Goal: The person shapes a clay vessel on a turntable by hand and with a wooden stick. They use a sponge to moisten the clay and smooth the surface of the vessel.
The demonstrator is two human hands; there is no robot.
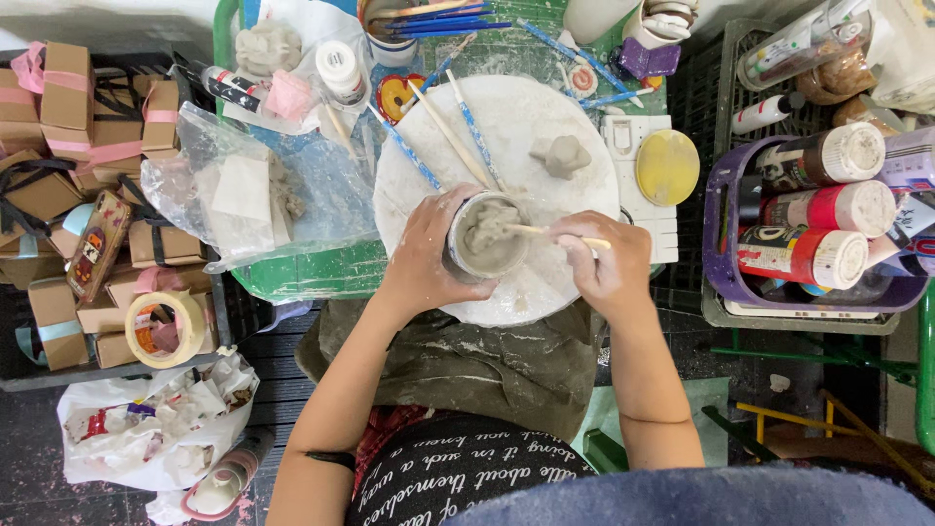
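matt grey clay cup (pixel 487 237), thin wooden stick (pixel 555 232), chalky white round board (pixel 526 127), glossy plastic bag (pixel 248 190)

A small grey clay cup (pixel 486 237), walls rough and wet, stands upright near the front edge of a white round board (pixel 526 127), open mouth facing up; a thin pale wooden stick (pixel 557 234) lies nearly level across its rim, one tip dipped inside the hollow

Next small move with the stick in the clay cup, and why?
Probably draw the wooden stick along the inner wall: the right hand has its tip inside the clay cup, which the left hand grips, and the inside looks rough.
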